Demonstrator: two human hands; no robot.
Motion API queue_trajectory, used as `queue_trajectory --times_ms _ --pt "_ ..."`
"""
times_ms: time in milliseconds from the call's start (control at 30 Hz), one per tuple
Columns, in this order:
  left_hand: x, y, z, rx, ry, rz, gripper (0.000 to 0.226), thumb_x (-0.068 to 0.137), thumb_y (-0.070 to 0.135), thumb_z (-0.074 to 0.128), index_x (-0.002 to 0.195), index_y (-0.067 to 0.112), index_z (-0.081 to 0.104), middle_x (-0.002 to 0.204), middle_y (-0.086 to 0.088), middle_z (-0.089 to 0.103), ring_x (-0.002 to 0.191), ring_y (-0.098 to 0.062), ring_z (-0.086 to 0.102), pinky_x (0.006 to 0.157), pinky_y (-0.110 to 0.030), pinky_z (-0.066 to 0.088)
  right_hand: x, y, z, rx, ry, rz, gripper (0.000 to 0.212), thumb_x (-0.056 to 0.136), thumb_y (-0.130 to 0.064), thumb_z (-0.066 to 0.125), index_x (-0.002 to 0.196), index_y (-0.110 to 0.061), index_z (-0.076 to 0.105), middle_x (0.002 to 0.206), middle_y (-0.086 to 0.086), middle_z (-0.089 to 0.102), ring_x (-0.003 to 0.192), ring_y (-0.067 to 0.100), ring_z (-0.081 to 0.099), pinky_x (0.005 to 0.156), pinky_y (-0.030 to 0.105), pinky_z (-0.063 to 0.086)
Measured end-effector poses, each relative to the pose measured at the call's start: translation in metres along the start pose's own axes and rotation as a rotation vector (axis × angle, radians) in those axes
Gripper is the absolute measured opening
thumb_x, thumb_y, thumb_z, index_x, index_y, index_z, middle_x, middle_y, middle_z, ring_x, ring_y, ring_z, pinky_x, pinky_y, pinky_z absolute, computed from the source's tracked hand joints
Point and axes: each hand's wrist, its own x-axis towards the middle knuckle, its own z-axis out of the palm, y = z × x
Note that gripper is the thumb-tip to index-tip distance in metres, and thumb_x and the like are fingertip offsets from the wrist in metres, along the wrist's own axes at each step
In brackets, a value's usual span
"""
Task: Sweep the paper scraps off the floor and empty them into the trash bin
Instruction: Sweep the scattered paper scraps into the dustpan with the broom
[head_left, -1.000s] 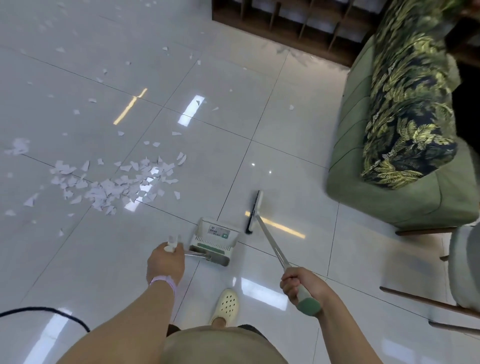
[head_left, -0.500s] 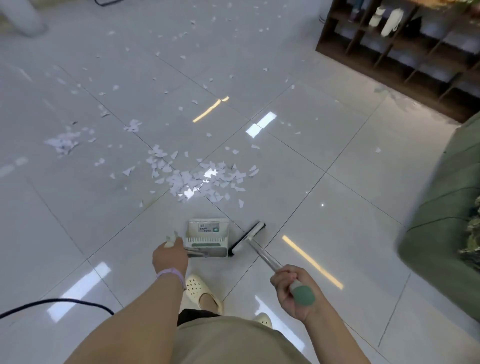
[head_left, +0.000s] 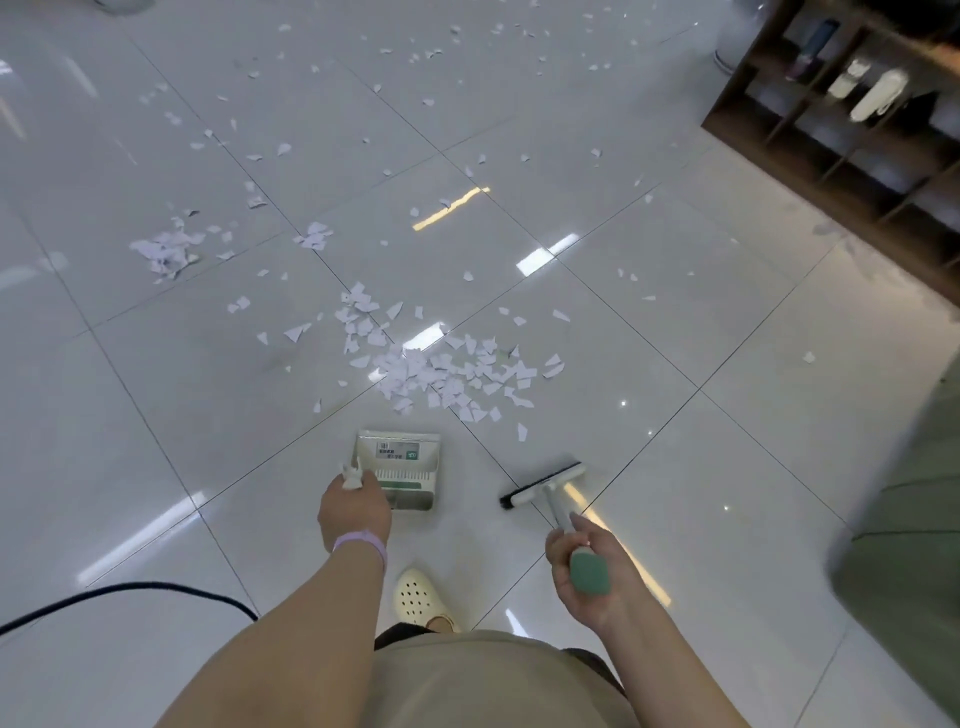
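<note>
Gripping dustpan (head_left: 399, 470) left hand (head_left: 354, 512), broom (head_left: 545, 484) right hand (head_left: 589, 574).

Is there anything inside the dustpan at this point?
The dustpan shows only its label and comb teeth; no scraps visible inside. The left hand covers its near-left corner, so that part cannot be checked.

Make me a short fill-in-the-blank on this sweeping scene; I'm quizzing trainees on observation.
1. The left hand holds the ____ by its handle.
2. The right hand grips the broom at its ____ grip.
3. The biggest scrap pile lies just beyond the dustpan, on the ____.

Missing words: dustpan; green; floor
</note>
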Motion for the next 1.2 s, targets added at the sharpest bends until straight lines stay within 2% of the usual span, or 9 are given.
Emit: queue_trajectory --times_ms 133,233,300,467,633,800,900,1067,1200 --pt "0.018 0.007 -0.005 -0.038 0.002 -0.029 0.033 0.100 0.038 0.054 0.093 0.007 0.066 0.093 -0.016 0.067 0.088 -0.037 0.064 0.079 -0.042 0.052 0.015 0.008 0.031 -0.093 0.074 0.112 0.020 0.089 0.004 0.049 0.104 -0.010 0.047 0.069 0.006 0.048 0.044 0.014 0.048 0.037 0.021 0.047" --pt "0.025 0.010 -0.003 -0.070 0.021 -0.054 0.032 0.101 0.036 0.054 0.095 0.007 0.067 0.093 -0.015 0.067 0.087 -0.035 0.063 0.073 -0.036 0.047 0.020 0.012 0.059 -0.190 0.101 0.171 0.014 0.088 0.001 0.049 0.087 -0.012 0.046 0.059 0.004 0.043 0.037 0.013 0.043 0.039 0.017 0.044" --pt "0.029 0.011 0.001 -0.071 0.041 -0.063 0.033 0.101 0.037 0.054 0.096 0.007 0.067 0.093 -0.015 0.067 0.089 -0.036 0.064 0.074 -0.037 0.047 0.028 0.010 0.082 -0.286 0.114 0.198 0.020 0.087 -0.002 0.058 0.079 -0.014 0.044 0.061 -0.003 0.040 0.035 0.009 0.042 0.036 0.014 0.041" --pt "0.039 0.027 0.015 -0.049 0.087 -0.070 0.034 0.102 0.038 0.054 0.105 0.008 0.068 0.103 -0.011 0.069 0.097 -0.035 0.063 0.085 -0.040 0.051 0.070 -0.018 0.138 -0.456 0.029 0.249 0.028 0.075 0.007 0.061 0.074 -0.015 0.043 0.060 -0.007 0.039 0.035 0.007 0.045 0.032 0.017 0.039" --pt "0.045 0.053 0.034 -0.044 0.142 -0.095 0.038 0.102 0.038 0.055 0.117 0.006 0.069 0.116 -0.015 0.069 0.101 -0.032 0.063 0.086 -0.034 0.046 0.111 -0.063 0.225 -0.459 -0.056 0.253 0.027 0.086 0.008 0.046 0.076 -0.016 0.038 0.049 0.000 0.038 0.033 0.010 0.044 0.034 0.015 0.040" --pt "0.044 0.073 0.038 0.112 0.217 -0.190 0.042 0.101 0.049 0.051 0.097 0.010 0.068 0.091 -0.013 0.067 0.085 -0.034 0.061 0.078 -0.037 0.047 0.159 -0.135 0.302 -0.465 -0.081 0.254 0.032 0.080 0.007 0.051 0.075 -0.019 0.032 0.051 -0.005 0.035 0.032 0.007 0.042 0.032 0.015 0.037" --pt "0.048 0.087 0.042 0.167 0.249 -0.224 0.040 0.101 0.046 0.051 0.089 0.010 0.064 0.079 -0.010 0.061 0.076 -0.034 0.056 0.074 -0.037 0.043 0.203 -0.187 0.336 -0.463 -0.111 0.249 0.032 0.078 0.005 0.051 0.076 -0.019 0.030 0.052 -0.006 0.033 0.033 0.006 0.040 0.031 0.015 0.037" --pt "0.046 0.102 0.053 0.166 0.261 -0.284 0.035 0.101 0.048 0.052 0.089 0.017 0.062 0.078 -0.009 0.064 0.076 -0.035 0.058 0.071 -0.037 0.043 0.253 -0.226 0.410 -0.714 -0.060 0.110 0.026 0.089 0.003 0.045 0.079 -0.017 0.032 0.055 -0.004 0.034 0.033 0.005 0.037 0.031 0.015 0.035" --pt "0.035 0.126 0.072 0.003 0.294 -0.324 0.031 0.100 0.043 0.055 0.082 0.020 0.064 0.077 -0.006 0.064 0.074 -0.028 0.059 0.066 -0.035 0.044 0.247 -0.214 0.445 -0.797 -0.054 0.049 0.023 0.088 0.003 0.050 0.082 -0.015 0.037 0.057 -0.005 0.036 0.036 0.004 0.040 0.035 0.015 0.038"
